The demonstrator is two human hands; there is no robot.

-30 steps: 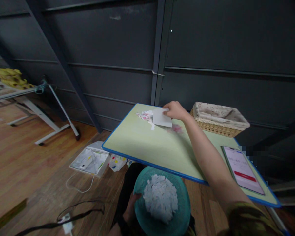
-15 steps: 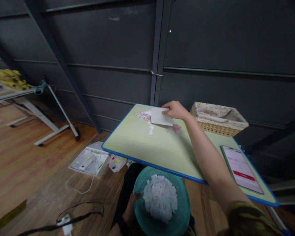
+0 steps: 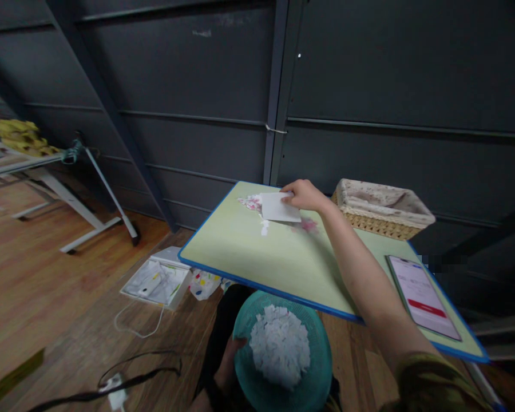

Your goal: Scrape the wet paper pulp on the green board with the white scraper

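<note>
At the far side of the pale green table (image 3: 240, 249), my right hand (image 3: 305, 195) pinches the right edge of a white card (image 3: 278, 207). Small scraps of paper (image 3: 251, 202) lie at the card's left, and a few white bits (image 3: 264, 228) sit just in front of it. Below the table's front edge, my left hand (image 3: 232, 352) grips the left rim of a teal plastic basket (image 3: 321, 366). A heap of white paper scraps (image 3: 280, 346) fills the middle of that basket. My left fingers are partly hidden under the rim.
A wicker basket with a cloth lining (image 3: 381, 209) stands at the table's back right. A phone (image 3: 424, 297) lies near the right edge. On the floor at left are an open white box (image 3: 154, 283), a power strip (image 3: 115, 392) and cables. A dark panelled wall (image 3: 197, 68) rises behind.
The white card in my right hand has shifted slightly left and toward me. My left hand and the teal basket stay in place.
</note>
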